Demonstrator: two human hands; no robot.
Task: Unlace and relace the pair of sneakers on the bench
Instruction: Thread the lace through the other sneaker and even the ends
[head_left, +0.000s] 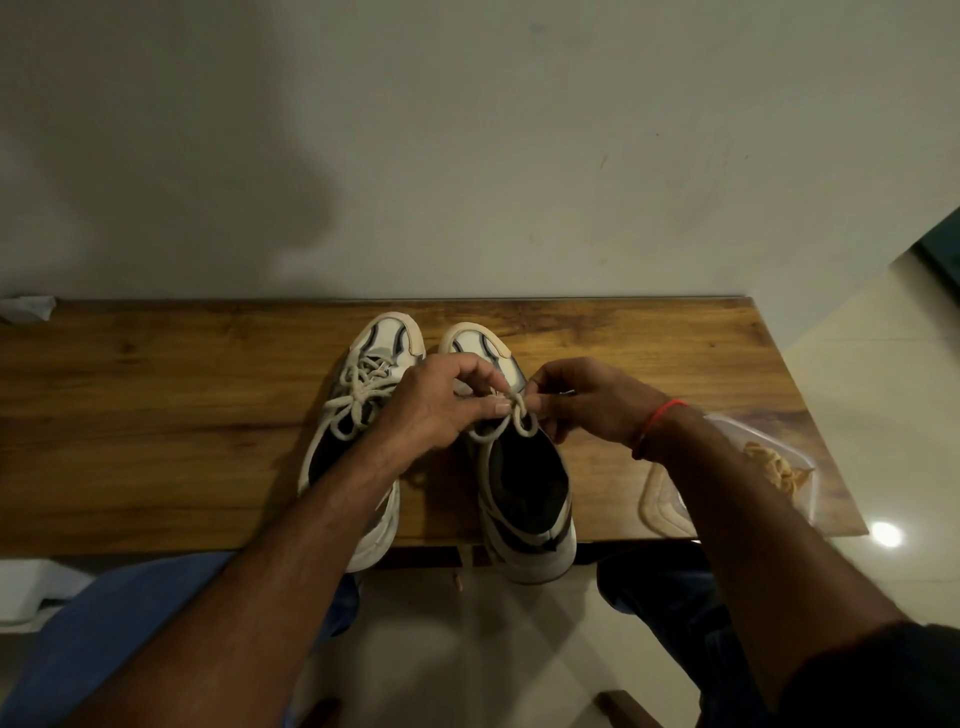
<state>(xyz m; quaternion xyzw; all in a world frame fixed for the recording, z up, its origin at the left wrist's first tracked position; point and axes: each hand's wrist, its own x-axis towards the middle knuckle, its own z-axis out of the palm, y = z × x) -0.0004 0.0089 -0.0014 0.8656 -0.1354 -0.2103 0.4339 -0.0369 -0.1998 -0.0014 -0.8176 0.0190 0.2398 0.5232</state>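
Setting: wooden bench (156, 415) against a plain wall, sneakers side by side, toes to the wall.
Lace knot (516, 404): on the right sneaker (524, 467), between both hands, equally near.
Left hand (431, 405): pinching the lace from the left.
Right hand (587, 400): pinching from the right.
Left sneaker (358, 415): bow tied, untouched.

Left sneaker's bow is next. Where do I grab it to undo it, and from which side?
Pinch a loose lace end trailing from the left sneaker's bow, not a loop. One strand runs down its outer side, so come from the left, clear of both hands, left hand and right hand, working the right sneaker's lace.
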